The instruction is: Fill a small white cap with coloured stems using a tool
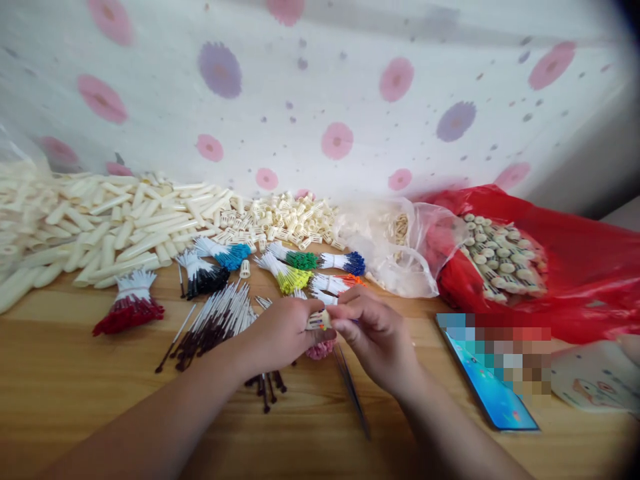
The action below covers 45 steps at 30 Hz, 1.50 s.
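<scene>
My left hand point(283, 333) is closed around a small cream slotted plastic barrel point(316, 321), with bits of colour showing in its slots. At the barrel's right end, my right hand point(380, 337) pinches with thumb and forefinger; what lies between those fingertips is too small to make out. Under the hands, a bundle with pink tips point(321, 350) is partly hidden. A pair of metal tweezers point(354, 397) lies just below my right hand. Loose white sticks with dark brown ends point(215, 327) spread beside my left wrist.
Bundled sticks include red point(129, 307), black point(204, 275), light blue point(225, 253), yellow point(289, 273) and orange point(337, 283). Behind are piles of cream tubes point(125, 220) and slotted barrels point(295, 220). A clear bag point(400, 260), red bag point(590, 267) and phone point(493, 380) lie right.
</scene>
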{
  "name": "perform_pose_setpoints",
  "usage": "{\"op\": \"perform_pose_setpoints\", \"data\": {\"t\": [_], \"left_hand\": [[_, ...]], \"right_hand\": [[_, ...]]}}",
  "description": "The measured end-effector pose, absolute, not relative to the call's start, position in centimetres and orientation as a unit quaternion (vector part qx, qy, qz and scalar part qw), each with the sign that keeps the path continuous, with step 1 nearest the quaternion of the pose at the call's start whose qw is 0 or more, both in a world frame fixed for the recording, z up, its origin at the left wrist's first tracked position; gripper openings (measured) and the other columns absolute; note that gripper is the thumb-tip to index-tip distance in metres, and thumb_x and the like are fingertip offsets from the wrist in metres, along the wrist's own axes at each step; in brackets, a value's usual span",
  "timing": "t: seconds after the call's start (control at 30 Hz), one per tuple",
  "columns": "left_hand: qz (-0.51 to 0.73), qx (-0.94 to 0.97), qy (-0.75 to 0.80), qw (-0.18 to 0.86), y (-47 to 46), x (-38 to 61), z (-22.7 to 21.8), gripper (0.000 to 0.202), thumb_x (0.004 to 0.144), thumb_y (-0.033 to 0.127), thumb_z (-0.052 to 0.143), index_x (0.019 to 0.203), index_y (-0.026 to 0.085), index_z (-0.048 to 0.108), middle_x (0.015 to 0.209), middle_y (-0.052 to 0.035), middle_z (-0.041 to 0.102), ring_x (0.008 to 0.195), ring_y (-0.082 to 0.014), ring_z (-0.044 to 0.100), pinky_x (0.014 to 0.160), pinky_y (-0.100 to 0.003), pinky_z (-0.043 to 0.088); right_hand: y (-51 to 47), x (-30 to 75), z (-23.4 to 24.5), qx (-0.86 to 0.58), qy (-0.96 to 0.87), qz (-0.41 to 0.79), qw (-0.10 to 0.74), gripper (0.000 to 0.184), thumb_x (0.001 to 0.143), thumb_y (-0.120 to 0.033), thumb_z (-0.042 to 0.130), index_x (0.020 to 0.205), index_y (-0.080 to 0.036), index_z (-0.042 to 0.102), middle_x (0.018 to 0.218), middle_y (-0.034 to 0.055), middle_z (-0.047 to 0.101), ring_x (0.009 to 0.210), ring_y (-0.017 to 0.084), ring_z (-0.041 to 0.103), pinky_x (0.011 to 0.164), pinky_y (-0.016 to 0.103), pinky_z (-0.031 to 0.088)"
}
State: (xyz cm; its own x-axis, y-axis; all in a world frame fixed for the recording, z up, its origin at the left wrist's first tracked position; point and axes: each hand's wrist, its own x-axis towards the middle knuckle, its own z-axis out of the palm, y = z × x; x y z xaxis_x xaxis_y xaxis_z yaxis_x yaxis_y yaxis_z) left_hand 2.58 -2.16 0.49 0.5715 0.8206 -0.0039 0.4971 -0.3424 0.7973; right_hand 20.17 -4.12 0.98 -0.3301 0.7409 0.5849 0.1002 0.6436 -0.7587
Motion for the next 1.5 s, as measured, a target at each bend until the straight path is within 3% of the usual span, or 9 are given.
{"op": "perform_pose_setpoints", "data": {"t": [0.17, 0.3, 0.43, 0.7, 0.87, 1.1, 1.2, 1.3, 1.5], "left_hand": [[0.257, 0.759, 0.380, 0.463, -1.8, 3.0, 0.1, 0.039, 0.084, 0.052, 0.051, 0.091, 0.015, 0.062, 0.075, -0.0002, 0.060, 0.070, -0.0146, 0.053, 0.064, -0.024, 0.040], [0.273, 0.733, 0.353, 0.514, -1.9, 3.4, 0.2, 0.038, 0.083, 0.051, 0.054, 0.091, 0.014, 0.058, 0.067, 0.0030, 0.052, 0.063, -0.0118, 0.048, 0.061, -0.023, 0.039], [0.249, 0.705, 0.355, 0.561, -2.3, 3.5, 0.4, 0.034, 0.082, 0.047, 0.056, 0.095, 0.015, 0.055, 0.058, 0.0063, 0.046, 0.051, -0.0086, 0.042, 0.052, -0.021, 0.037], [0.227, 0.693, 0.357, 0.584, -2.6, 3.6, 0.3, 0.025, 0.083, 0.039, 0.057, 0.086, 0.015, 0.049, 0.062, 0.0034, 0.053, 0.049, -0.0080, 0.046, 0.044, -0.018, 0.036], [0.254, 0.670, 0.362, 0.596, -3.0, 4.1, 0.4, 0.031, 0.083, 0.044, 0.055, 0.093, 0.015, 0.049, 0.060, 0.0043, 0.050, 0.047, -0.0077, 0.044, 0.043, -0.018, 0.034], [0.280, 0.640, 0.366, 0.615, -3.2, 4.4, -0.2, 0.032, 0.083, 0.046, 0.055, 0.084, 0.015, 0.048, 0.058, 0.0041, 0.050, 0.048, -0.0074, 0.045, 0.044, -0.018, 0.035], [0.278, 0.618, 0.346, 0.649, -3.1, 4.1, -0.4, 0.037, 0.081, 0.050, 0.056, 0.088, 0.016, 0.047, 0.060, 0.0045, 0.050, 0.044, -0.0057, 0.040, 0.041, -0.017, 0.032], [0.270, 0.614, 0.328, 0.665, -3.1, 3.9, -0.4, 0.042, 0.079, 0.056, 0.057, 0.087, 0.016, 0.047, 0.061, 0.0037, 0.051, 0.042, -0.0050, 0.040, 0.040, -0.017, 0.032], [0.253, 0.611, 0.375, 0.650, -3.2, 3.3, 0.1, 0.047, 0.078, 0.062, 0.053, 0.089, 0.017, 0.047, 0.054, 0.0060, 0.045, 0.040, -0.0052, 0.034, 0.039, -0.018, 0.029]], "right_hand": [[-3.9, 19.4, 0.0, -0.318, -0.693, 0.341, 0.550, 0.017, 0.086, -0.020, 0.057, 0.099, -0.027, 0.066, 0.082, 0.0008, 0.058, 0.079, 0.014, 0.055, 0.072, 0.029, 0.044], [-3.9, 18.5, -1.0, -0.324, -0.592, 0.466, 0.572, 0.029, 0.081, -0.024, 0.062, 0.109, -0.029, 0.063, 0.090, 0.0013, 0.057, 0.083, 0.016, 0.054, 0.075, 0.031, 0.044], [-3.8, 17.7, -1.2, -0.299, -0.493, 0.581, 0.574, 0.024, 0.070, -0.018, 0.067, 0.093, -0.026, 0.067, 0.086, -0.0006, 0.061, 0.080, 0.015, 0.056, 0.073, 0.028, 0.044], [-3.8, 17.6, -0.1, -0.247, -0.345, 0.729, 0.537, 0.026, 0.056, -0.012, 0.072, 0.080, -0.021, 0.064, 0.068, -0.0024, 0.060, 0.060, 0.012, 0.054, 0.054, 0.023, 0.041], [-4.0, 17.2, -0.6, -0.274, -0.347, 0.693, 0.570, 0.026, 0.059, -0.012, 0.071, 0.083, -0.020, 0.064, 0.072, -0.0017, 0.061, 0.064, 0.012, 0.054, 0.057, 0.022, 0.043], [-3.8, 17.0, -1.3, -0.270, -0.386, 0.687, 0.553, 0.032, 0.062, -0.011, 0.067, 0.091, -0.024, 0.060, 0.073, -0.0021, 0.056, 0.063, 0.014, 0.052, 0.052, 0.023, 0.042], [-4.1, 18.0, -0.9, -0.314, -0.541, 0.537, 0.566, 0.046, 0.072, -0.017, 0.065, 0.115, -0.031, 0.058, 0.094, 0.0017, 0.057, 0.081, 0.018, 0.055, 0.068, 0.031, 0.048], [-4.2, 18.8, -0.7, -0.332, -0.672, 0.356, 0.558, 0.045, 0.080, -0.019, 0.061, 0.122, -0.034, 0.057, 0.114, 0.0053, 0.055, 0.104, 0.022, 0.051, 0.090, 0.040, 0.043], [-3.7, 17.9, -0.6, -0.292, -0.660, 0.325, 0.611, 0.036, 0.083, -0.022, 0.059, 0.117, -0.035, 0.061, 0.119, 0.0059, 0.056, 0.114, 0.023, 0.051, 0.098, 0.044, 0.039]]}}
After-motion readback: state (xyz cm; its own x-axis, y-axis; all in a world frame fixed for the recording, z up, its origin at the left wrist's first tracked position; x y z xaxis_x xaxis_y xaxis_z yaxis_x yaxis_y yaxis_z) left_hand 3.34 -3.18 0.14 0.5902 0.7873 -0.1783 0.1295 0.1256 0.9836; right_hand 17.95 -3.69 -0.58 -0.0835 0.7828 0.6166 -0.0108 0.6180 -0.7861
